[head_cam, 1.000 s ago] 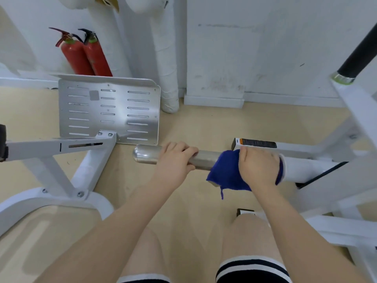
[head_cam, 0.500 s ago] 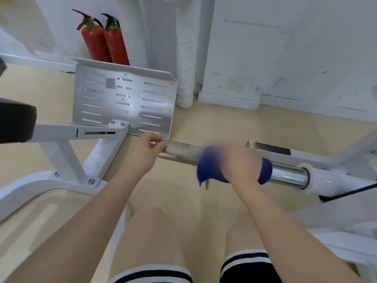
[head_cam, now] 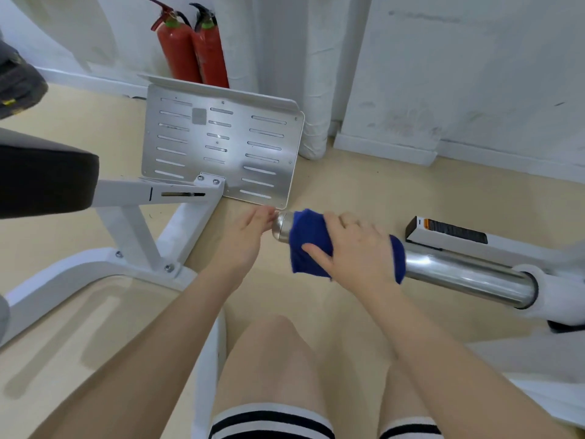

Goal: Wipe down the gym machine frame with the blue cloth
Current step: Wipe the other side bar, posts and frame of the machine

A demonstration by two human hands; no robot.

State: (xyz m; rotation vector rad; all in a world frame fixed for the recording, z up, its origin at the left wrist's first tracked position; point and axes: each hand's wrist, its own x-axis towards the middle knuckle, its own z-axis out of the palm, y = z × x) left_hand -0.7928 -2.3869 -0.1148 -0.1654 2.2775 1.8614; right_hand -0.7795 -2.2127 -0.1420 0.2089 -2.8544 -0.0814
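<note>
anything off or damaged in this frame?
Nothing stands out. Right hand wraps the cloth around the chrome bar; left hand touches the bar's end. Wall shows scuffs, nothing spilled.

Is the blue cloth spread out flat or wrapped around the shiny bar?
Wrapped: the blue cloth curves over the shiny bar, gripped by the right hand.

Location: gym floor | Evidence: white machine frame (head_cam: 133, 223) with black pad (head_cam: 41, 179) left of the hands; slotted steel footplate (head_cam: 221, 144) just beyond them; chrome weight bar (head_cam: 468, 277) to their right; two red fire extinguishers (head_cam: 193, 49) against far white wall.
</note>
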